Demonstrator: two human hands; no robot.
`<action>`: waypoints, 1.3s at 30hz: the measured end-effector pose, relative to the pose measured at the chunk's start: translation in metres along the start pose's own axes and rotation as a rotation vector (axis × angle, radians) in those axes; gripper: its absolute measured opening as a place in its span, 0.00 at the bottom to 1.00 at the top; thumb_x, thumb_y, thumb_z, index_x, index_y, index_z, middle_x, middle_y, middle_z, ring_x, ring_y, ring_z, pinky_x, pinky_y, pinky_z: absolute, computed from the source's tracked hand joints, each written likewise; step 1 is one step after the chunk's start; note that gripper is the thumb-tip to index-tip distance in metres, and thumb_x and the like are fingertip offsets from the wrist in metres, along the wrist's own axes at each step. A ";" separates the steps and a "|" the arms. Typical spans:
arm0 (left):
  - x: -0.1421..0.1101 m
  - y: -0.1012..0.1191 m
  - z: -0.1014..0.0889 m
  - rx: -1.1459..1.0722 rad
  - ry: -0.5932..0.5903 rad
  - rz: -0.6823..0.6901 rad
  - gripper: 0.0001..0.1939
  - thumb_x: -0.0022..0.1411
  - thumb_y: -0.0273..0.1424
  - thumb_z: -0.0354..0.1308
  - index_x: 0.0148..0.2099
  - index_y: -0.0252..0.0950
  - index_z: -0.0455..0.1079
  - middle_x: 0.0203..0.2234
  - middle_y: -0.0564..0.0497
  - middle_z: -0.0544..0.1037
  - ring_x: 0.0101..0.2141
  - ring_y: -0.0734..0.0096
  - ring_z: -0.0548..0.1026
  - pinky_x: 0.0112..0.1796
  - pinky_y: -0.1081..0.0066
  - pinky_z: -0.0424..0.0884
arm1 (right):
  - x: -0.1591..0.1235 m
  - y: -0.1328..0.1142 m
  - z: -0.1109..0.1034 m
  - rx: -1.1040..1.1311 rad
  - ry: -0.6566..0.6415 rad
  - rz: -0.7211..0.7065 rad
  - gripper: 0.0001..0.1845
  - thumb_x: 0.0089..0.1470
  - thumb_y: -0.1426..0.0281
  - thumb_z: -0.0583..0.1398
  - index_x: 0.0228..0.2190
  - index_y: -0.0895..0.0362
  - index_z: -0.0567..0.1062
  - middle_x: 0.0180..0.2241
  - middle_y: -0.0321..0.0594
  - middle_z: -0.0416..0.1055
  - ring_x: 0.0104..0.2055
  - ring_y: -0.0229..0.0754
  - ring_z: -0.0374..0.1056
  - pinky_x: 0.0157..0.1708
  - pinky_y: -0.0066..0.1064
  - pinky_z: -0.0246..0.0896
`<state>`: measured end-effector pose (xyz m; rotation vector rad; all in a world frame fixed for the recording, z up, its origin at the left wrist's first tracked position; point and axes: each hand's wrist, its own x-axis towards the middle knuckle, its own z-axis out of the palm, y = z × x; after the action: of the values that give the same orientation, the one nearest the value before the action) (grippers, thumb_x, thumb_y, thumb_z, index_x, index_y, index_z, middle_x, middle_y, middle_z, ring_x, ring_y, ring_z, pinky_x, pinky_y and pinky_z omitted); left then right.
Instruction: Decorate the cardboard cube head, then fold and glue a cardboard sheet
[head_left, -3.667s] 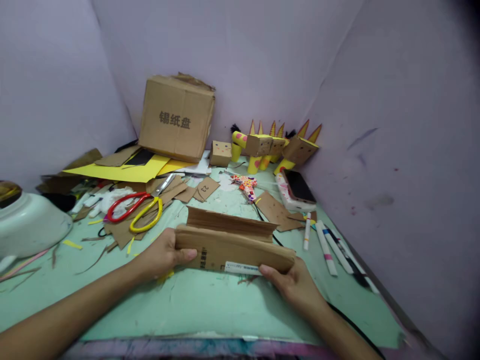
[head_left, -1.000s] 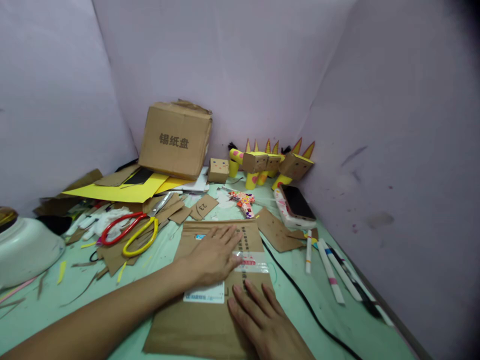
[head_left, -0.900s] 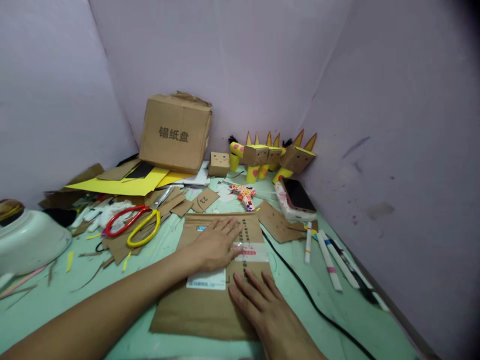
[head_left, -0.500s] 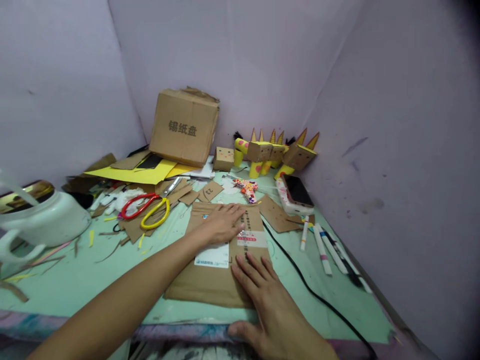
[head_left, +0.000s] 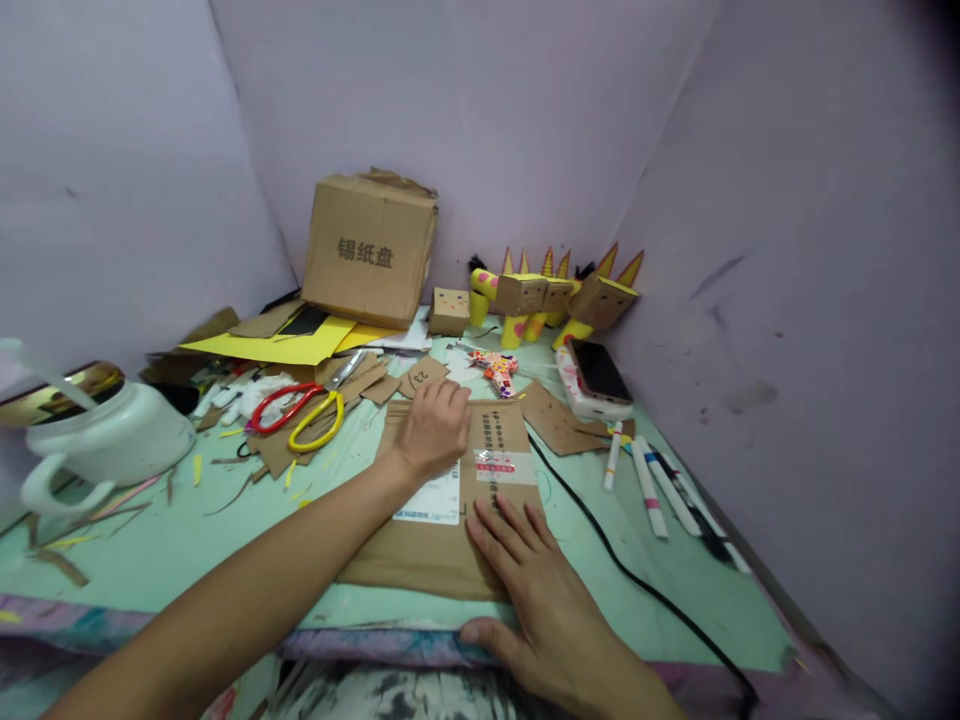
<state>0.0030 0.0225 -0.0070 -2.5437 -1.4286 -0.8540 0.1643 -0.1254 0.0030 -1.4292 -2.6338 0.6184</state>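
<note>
A flattened brown cardboard piece (head_left: 450,545) with a white label and tape lies on the green table (head_left: 135,530) in front of me. My left hand (head_left: 436,428) rests on its far part, fingers bent and curled over the far edge. My right hand (head_left: 536,585) lies flat and spread on its near right part, thumb hooked at the table's front edge. Neither hand holds anything.
Red and yellow scissors (head_left: 300,412) lie on cardboard scraps at left. A cardboard box (head_left: 369,248), yellow paper and cardboard figures (head_left: 555,298) stand at the back. A phone (head_left: 598,373), markers (head_left: 645,485), a black cable (head_left: 637,580) lie right. A white pot (head_left: 105,440) sits left.
The folded cardboard I held up has been laid flat under both hands. Over the last second my left hand slid to the far edge and curled its fingers; my right hand stayed flat.
</note>
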 end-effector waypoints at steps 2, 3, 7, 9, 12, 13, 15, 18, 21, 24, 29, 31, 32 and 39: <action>0.000 -0.001 -0.004 -0.029 0.065 0.044 0.14 0.62 0.26 0.46 0.46 0.29 0.69 0.44 0.35 0.75 0.50 0.51 0.68 0.51 0.51 0.62 | 0.000 0.002 0.001 -0.012 0.014 -0.015 0.41 0.56 0.50 0.53 0.63 0.60 0.51 0.65 0.45 0.44 0.67 0.56 0.35 0.62 0.59 0.31; 0.000 -0.002 -0.008 -0.050 0.093 0.064 0.13 0.61 0.25 0.47 0.44 0.29 0.70 0.42 0.36 0.76 0.48 0.52 0.69 0.49 0.52 0.64 | 0.000 0.003 0.002 -0.018 0.016 -0.021 0.39 0.58 0.52 0.52 0.63 0.59 0.50 0.65 0.44 0.44 0.67 0.55 0.35 0.62 0.59 0.31; -0.013 -0.003 -0.042 -0.178 0.092 0.179 0.13 0.60 0.22 0.45 0.40 0.32 0.70 0.36 0.41 0.78 0.41 0.62 0.74 0.44 0.61 0.70 | 0.002 0.008 0.005 -0.027 -0.008 -0.042 0.38 0.58 0.56 0.53 0.63 0.60 0.49 0.66 0.44 0.43 0.67 0.56 0.35 0.62 0.60 0.34; -0.033 0.002 -0.068 -0.253 -0.026 0.291 0.11 0.60 0.26 0.49 0.43 0.35 0.70 0.37 0.47 0.79 0.40 0.68 0.75 0.43 0.69 0.71 | 0.002 0.008 0.006 -0.031 0.002 -0.039 0.38 0.58 0.57 0.54 0.63 0.59 0.50 0.66 0.43 0.43 0.67 0.56 0.35 0.62 0.60 0.35; -0.071 0.012 -0.101 -0.231 -0.413 0.403 0.16 0.57 0.27 0.53 0.49 0.36 0.68 0.46 0.44 0.75 0.46 0.60 0.73 0.48 0.60 0.69 | 0.002 0.007 0.008 -0.048 0.032 -0.023 0.37 0.57 0.59 0.55 0.63 0.59 0.51 0.65 0.43 0.44 0.67 0.56 0.36 0.62 0.59 0.35; -0.083 0.015 -0.108 -0.150 -0.506 0.399 0.14 0.57 0.29 0.53 0.47 0.36 0.69 0.47 0.42 0.75 0.46 0.55 0.72 0.50 0.53 0.66 | 0.001 0.006 0.009 -0.055 0.040 -0.020 0.36 0.57 0.60 0.55 0.63 0.59 0.52 0.65 0.43 0.44 0.67 0.56 0.37 0.62 0.59 0.35; -0.102 0.017 -0.112 -0.003 -0.555 0.350 0.16 0.59 0.29 0.52 0.49 0.33 0.69 0.49 0.37 0.74 0.47 0.47 0.72 0.50 0.45 0.64 | 0.000 0.004 0.009 -0.074 0.053 -0.019 0.36 0.57 0.62 0.55 0.63 0.60 0.52 0.65 0.43 0.45 0.67 0.56 0.38 0.62 0.59 0.37; -0.115 0.014 -0.109 0.119 -0.578 0.343 0.16 0.58 0.28 0.51 0.47 0.30 0.71 0.48 0.35 0.75 0.46 0.45 0.73 0.47 0.48 0.69 | 0.000 0.005 0.008 -0.137 0.078 -0.049 0.36 0.56 0.63 0.56 0.62 0.61 0.52 0.65 0.45 0.46 0.66 0.59 0.41 0.60 0.60 0.43; -0.115 0.013 -0.108 0.196 -0.634 0.505 0.19 0.58 0.30 0.54 0.50 0.26 0.70 0.48 0.32 0.75 0.45 0.45 0.75 0.42 0.54 0.73 | 0.006 0.009 0.008 -0.246 0.096 -0.138 0.37 0.54 0.62 0.58 0.60 0.64 0.58 0.62 0.51 0.52 0.62 0.65 0.50 0.54 0.62 0.54; -0.115 0.014 -0.109 0.283 -0.552 0.637 0.18 0.61 0.28 0.51 0.51 0.26 0.70 0.47 0.33 0.76 0.45 0.49 0.76 0.39 0.59 0.75 | 0.016 0.012 0.010 -0.393 0.194 -0.254 0.34 0.52 0.57 0.60 0.54 0.67 0.68 0.55 0.58 0.64 0.54 0.69 0.63 0.43 0.62 0.66; -0.124 0.009 -0.104 0.328 -0.366 0.706 0.14 0.58 0.27 0.55 0.46 0.29 0.73 0.41 0.36 0.80 0.40 0.51 0.79 0.37 0.61 0.76 | 0.034 0.005 0.019 -0.493 0.444 -0.418 0.28 0.55 0.49 0.55 0.43 0.59 0.76 0.45 0.51 0.75 0.44 0.56 0.73 0.37 0.47 0.70; -0.127 0.008 -0.104 0.335 -0.345 0.716 0.14 0.56 0.26 0.56 0.45 0.30 0.74 0.40 0.37 0.80 0.40 0.51 0.79 0.37 0.61 0.76 | 0.038 0.000 0.027 -0.470 0.540 -0.426 0.24 0.55 0.52 0.56 0.41 0.58 0.75 0.42 0.47 0.77 0.41 0.51 0.73 0.39 0.42 0.69; -0.127 0.008 -0.104 0.336 -0.332 0.716 0.14 0.56 0.26 0.56 0.45 0.30 0.74 0.40 0.37 0.80 0.40 0.52 0.79 0.37 0.62 0.76 | 0.038 -0.002 0.032 -0.451 0.587 -0.420 0.19 0.56 0.56 0.57 0.39 0.57 0.75 0.40 0.44 0.78 0.39 0.48 0.73 0.39 0.40 0.68; -0.131 0.024 -0.086 0.285 -0.154 0.486 0.13 0.59 0.24 0.49 0.41 0.32 0.74 0.36 0.43 0.82 0.35 0.59 0.79 0.36 0.67 0.74 | 0.029 -0.012 0.046 -0.427 0.576 -0.315 0.09 0.54 0.79 0.52 0.30 0.55 0.69 0.26 0.36 0.73 0.24 0.41 0.66 0.21 0.31 0.55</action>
<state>-0.0666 -0.1200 0.0015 -2.5942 -0.8194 -0.3556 0.1272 -0.1218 -0.0383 -1.0122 -2.4904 -0.3600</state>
